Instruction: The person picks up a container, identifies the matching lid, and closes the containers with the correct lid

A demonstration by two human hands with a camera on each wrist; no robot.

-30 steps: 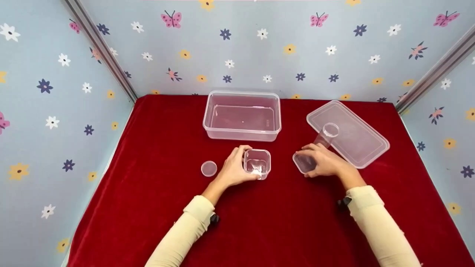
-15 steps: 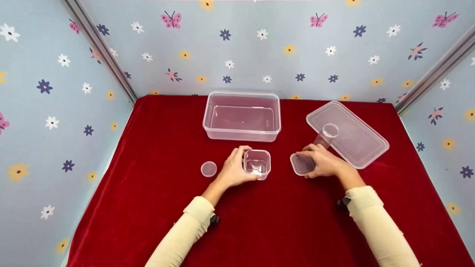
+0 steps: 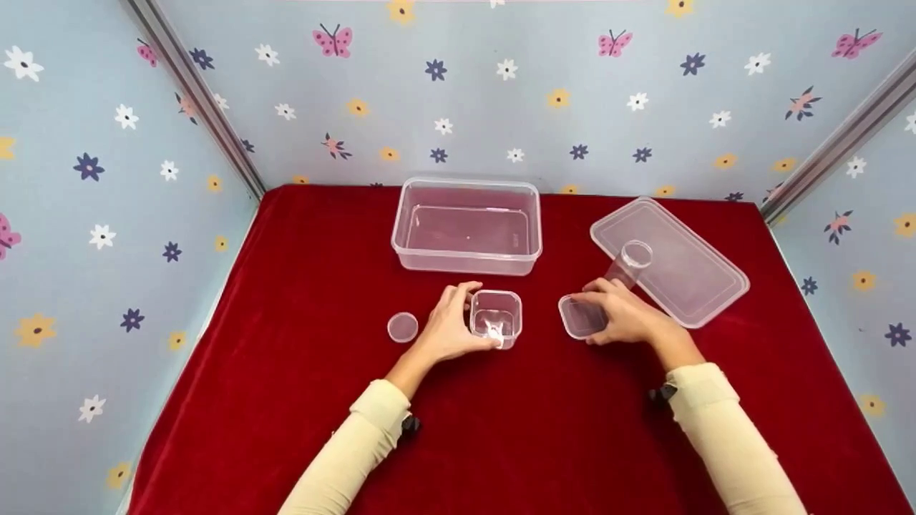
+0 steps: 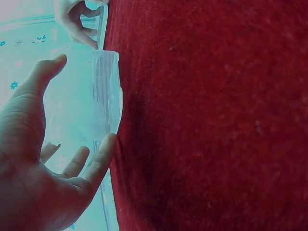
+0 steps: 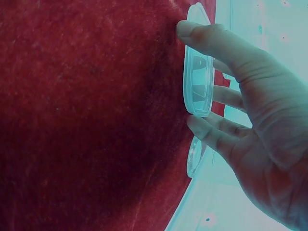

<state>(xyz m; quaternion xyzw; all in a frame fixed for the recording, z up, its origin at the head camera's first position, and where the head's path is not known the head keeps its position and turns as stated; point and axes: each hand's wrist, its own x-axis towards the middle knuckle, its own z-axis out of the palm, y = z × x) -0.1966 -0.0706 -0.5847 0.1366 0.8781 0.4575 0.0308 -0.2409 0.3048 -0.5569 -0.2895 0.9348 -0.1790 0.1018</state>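
In the head view, my left hand (image 3: pixel 447 329) holds a small clear square container (image 3: pixel 496 302) by its left side, thumb at the near wall and fingers at the far corner. The left wrist view shows the container (image 4: pixel 107 89) between the spread thumb and forefinger. To the right, my right hand (image 3: pixel 624 313) grips a clear square lid (image 3: pixel 581 320) by opposite edges. In the right wrist view the lid (image 5: pixel 192 89) stands edge-on between thumb and forefinger, with the other fingers behind it. A gap of red cloth separates container and lid.
A large clear rectangular box (image 3: pixel 466 261) stands open at the back. Its matching large lid (image 3: pixel 698 279) lies back right, overlapped by a clear cylindrical jar (image 3: pixel 635 255) just beyond my right hand. A small round lid (image 3: pixel 403 327) lies left of my left hand.
The square lid has shifted slightly to the left in my right hand's grip. My left hand and the container stay in place.
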